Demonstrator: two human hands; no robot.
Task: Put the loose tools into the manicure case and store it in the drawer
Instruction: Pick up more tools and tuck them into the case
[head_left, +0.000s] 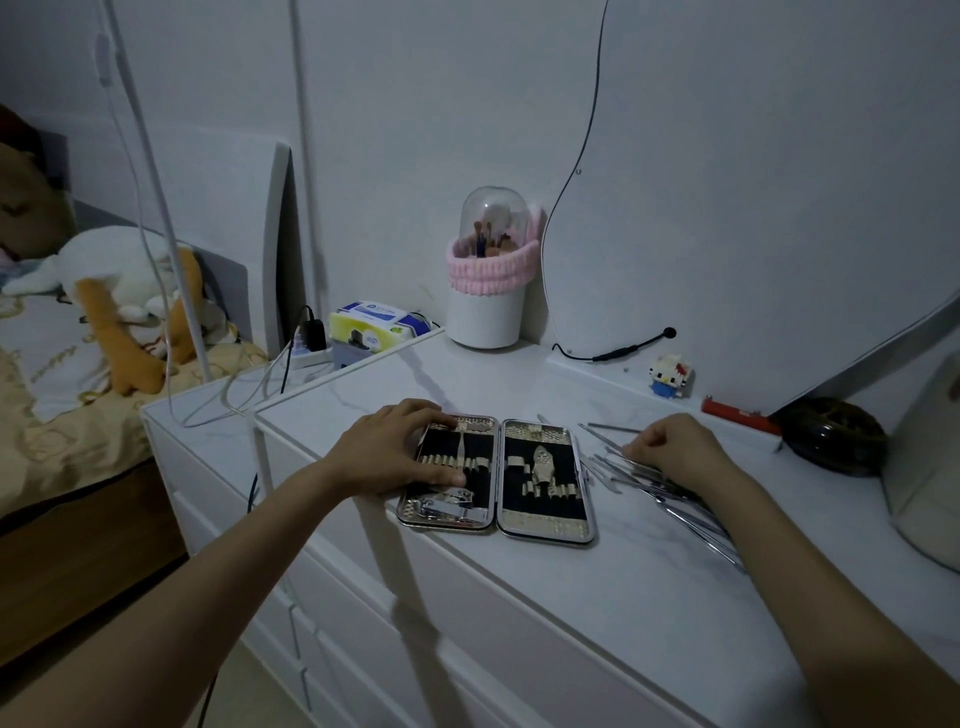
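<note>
The manicure case (545, 512) lies open flat on the white dresser top (597, 597). A nail clipper (449, 509) sits in its left half, and one slim tool (461, 441) is held under the elastic loops there. My left hand (395, 447) rests on the case's left half, fingers spread over its upper and left edge. Several loose thin metal tools (670, 493) lie in a heap right of the case. My right hand (675, 449) is over that heap with curled fingers pinching one of the tools.
A brush holder with a clear dome and pink band (488, 275) stands at the back. A small block figure (670, 375), a red object (737, 414) and a dark round object (834, 436) sit at the right. Drawer fronts (467, 675) are below the top. A bed is to the left.
</note>
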